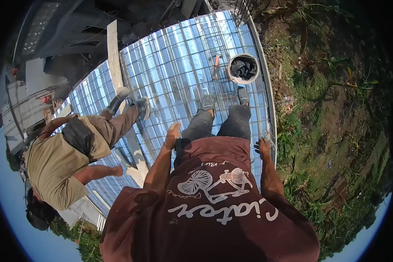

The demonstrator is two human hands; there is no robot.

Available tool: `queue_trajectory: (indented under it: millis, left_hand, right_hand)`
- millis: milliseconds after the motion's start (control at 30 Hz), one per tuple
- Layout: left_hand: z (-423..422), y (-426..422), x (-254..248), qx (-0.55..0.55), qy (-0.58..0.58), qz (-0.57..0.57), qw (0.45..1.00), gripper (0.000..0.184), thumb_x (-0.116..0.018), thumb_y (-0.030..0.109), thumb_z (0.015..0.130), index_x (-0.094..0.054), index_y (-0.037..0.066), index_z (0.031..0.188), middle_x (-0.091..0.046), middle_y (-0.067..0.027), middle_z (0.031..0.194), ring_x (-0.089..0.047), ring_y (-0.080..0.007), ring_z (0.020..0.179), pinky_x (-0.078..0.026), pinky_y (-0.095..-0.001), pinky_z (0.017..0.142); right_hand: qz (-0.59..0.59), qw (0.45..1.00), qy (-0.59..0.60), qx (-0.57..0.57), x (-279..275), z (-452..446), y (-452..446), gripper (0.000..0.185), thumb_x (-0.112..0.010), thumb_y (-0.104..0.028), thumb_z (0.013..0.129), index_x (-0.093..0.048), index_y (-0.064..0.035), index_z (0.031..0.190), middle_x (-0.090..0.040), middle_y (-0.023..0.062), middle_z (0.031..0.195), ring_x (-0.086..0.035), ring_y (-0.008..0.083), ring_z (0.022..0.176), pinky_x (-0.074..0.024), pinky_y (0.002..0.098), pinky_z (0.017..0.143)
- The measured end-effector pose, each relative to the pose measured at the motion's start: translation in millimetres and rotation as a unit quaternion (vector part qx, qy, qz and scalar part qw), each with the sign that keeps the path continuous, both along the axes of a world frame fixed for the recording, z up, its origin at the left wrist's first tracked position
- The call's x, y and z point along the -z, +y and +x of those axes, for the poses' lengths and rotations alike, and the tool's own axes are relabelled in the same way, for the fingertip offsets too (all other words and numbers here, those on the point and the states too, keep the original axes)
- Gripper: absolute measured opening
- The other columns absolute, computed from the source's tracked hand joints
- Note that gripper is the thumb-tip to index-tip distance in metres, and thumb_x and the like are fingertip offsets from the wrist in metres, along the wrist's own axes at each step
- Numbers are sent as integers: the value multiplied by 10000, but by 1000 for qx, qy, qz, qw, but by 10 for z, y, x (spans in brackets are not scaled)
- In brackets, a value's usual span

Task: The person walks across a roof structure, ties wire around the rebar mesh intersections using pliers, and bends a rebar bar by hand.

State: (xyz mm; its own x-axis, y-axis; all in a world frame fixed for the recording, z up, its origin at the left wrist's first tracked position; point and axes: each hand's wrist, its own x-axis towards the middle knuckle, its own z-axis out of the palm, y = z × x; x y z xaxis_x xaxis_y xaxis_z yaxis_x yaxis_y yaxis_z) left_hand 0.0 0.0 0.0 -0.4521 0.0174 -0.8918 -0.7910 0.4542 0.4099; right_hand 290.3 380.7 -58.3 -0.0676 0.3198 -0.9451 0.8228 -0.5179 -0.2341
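My left hand (173, 132) hangs beside my left thigh with its fingers stretched out, holding nothing that I can see. On the other side my right hand (263, 147) is held low with its fingers apart, close to the deck's right edge. Both hands are above a grid of steel reinforcing bars (179, 61) laid over shiny corrugated metal decking (161, 94). Ahead of my feet stands a bucket (231, 78) with dark material (243, 69) inside. A hammer (216, 67) with an orange handle lies on the bars left of it.
To my left a co-worker (61, 161) in a tan shirt stands bent on the deck. A long wooden plank (114, 56) lies near that person's boots. The deck ends at a raised edge (266, 83) on my right, with grassy ground (327, 118) beyond it.
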Motion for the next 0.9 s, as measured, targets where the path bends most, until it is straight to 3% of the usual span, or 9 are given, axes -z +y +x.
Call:
queue_trajectory:
  millis: [167, 200, 233, 300, 500, 633, 700, 833, 900]
  left_hand:
    - [238, 1454, 467, 238, 6, -44, 970, 929, -628, 534, 726, -248, 45, 1418, -298, -242, 1422, -321, -323, 1316, -302, -371, 1057]
    - [345, 1524, 245, 293, -43, -125, 947, 939, -631, 541, 718, -214, 110, 1440, -276, -228, 1435, -298, -379, 1315, -289, -475, 1055]
    - [555, 1668, 447, 274, -36, -185, 943, 873, -638, 508, 731, -245, 172, 1435, -310, -206, 1418, -326, -457, 1267, -278, -631, 990]
    - [531, 1894, -17, 265, -93, -225, 933, 674, -609, 456, 756, -387, 247, 1357, -412, -195, 1338, -380, -476, 1211, -302, -679, 910]
    - [1501, 1809, 295, 94, -69, -212, 970, 507, -614, 305, 736, -531, 287, 1236, -447, -146, 1305, -398, -438, 1209, -309, -719, 847]
    - [1964, 1501, -156, -4, -55, -245, 968, 584, -591, 271, 728, -477, 264, 1301, -541, -150, 1238, -470, -416, 1164, -351, -653, 889]
    - [2334, 1296, 254, -83, -28, -186, 979, 591, -595, 265, 718, -485, 214, 1296, -555, -160, 1220, -499, -393, 1137, -376, -574, 919]
    - [2598, 471, 244, -105, 63, -116, 986, 578, -609, 248, 685, -539, 101, 1239, -598, -185, 1135, -567, -344, 1050, -432, -385, 934]
    - [2773, 131, 146, -145, 75, -141, 976, 505, -612, 252, 682, -601, 92, 1161, -613, -189, 1098, -586, -337, 1020, -455, -411, 891]
  right_hand:
    - [-18, 929, 177, -324, -137, -1237, 1638, 486, -491, -367, 906, -447, -54, 1275, -614, 126, 1007, -624, 223, 793, -479, 334, 607]
    - [-20, 928, 190, -319, -286, -1455, 1611, 488, -481, -360, 913, -436, -50, 1287, -615, 130, 1024, -621, 228, 831, -480, 337, 637]
    - [-5, 929, 197, -314, -486, -1701, 1679, 490, -470, -353, 920, -425, -46, 1299, -616, 134, 1040, -619, 233, 868, -481, 340, 666]
    - [24, 927, 160, -338, -526, -2056, 1963, 495, -469, -350, 921, -415, -51, 1311, -610, 131, 1061, -614, 242, 902, -478, 352, 680]
    - [42, 888, 185, -419, -22, -2306, 2896, 426, -530, -356, 891, -421, -74, 1189, -570, 133, 1022, -602, 276, 874, -504, 430, 702]
    - [23, 885, 17, -465, 443, -2527, 2590, 280, -499, -269, 873, -533, -57, 1052, -580, 91, 943, -587, 239, 815, -482, 407, 624]
    - [31, 839, -37, -542, 540, -2609, 2122, 202, -525, -189, 845, -541, -61, 1000, -588, 101, 922, -595, 239, 806, -490, 403, 605]
    - [-8, 841, 0, -541, 467, -3021, 187, 111, -532, -129, 833, -529, -70, 928, -616, 97, 915, -615, 227, 743, -493, 351, 549]
    - [-55, 767, 70, -635, 329, -3173, -872, 139, -538, -149, 840, -528, -72, 956, -616, 91, 919, -618, 217, 738, -493, 326, 545]
